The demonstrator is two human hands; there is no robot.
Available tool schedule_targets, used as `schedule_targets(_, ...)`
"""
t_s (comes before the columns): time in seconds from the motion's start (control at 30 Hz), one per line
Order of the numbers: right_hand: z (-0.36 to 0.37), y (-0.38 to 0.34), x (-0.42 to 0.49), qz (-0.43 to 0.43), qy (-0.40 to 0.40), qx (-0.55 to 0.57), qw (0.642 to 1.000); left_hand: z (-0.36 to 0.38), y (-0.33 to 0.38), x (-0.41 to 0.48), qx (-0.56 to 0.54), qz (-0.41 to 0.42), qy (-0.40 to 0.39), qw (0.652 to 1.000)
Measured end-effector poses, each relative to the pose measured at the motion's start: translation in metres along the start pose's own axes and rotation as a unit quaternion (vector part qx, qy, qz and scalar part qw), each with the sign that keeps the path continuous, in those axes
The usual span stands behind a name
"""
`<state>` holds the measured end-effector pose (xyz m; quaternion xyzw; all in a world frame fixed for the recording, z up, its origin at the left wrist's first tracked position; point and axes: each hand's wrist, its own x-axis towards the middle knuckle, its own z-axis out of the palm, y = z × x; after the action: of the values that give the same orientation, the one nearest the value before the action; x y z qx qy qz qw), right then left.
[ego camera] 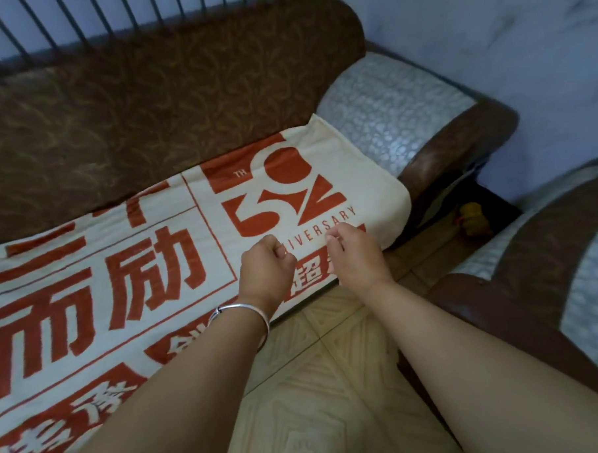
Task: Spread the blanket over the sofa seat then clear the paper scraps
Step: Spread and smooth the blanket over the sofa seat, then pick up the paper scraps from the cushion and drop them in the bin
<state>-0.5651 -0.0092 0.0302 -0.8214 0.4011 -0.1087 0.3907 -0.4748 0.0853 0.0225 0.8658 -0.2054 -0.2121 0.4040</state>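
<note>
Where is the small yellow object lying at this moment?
In the head view, the yellow object lies on the floor at right, in the dark gap between the sofa armrest and the neighbouring chair.

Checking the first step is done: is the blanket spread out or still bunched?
Spread: the blanket lies flat across the sofa seat up to the armrest, print readable, front edge hanging over.
</note>
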Motion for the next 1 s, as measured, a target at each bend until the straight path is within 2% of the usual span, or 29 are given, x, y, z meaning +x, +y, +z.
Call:
schedule_targets(0.23,-0.077,0.063,-0.039,0.034,0.076,0.027,0.996,0.071,0.064,-0.063,-0.032,0.036,-0.011,0.999)
schedule_targets(0.47,-0.159,0.144,-0.086,0.072,0.110,0.035,0.991,0.165,0.122,-0.140,0.014,0.113,-0.050,0.992)
schedule_targets(0.7,-0.243,0.240,-0.146,0.111,0.160,0.037,0.980,0.268,0.175,-0.221,0.020,0.180,-0.119,0.976)
schedule_targets(1.0,-0.292,0.336,-0.206,0.200,0.241,0.044,0.949,0.368,0.198,-0.282,0.040,0.253,-0.210,0.944)
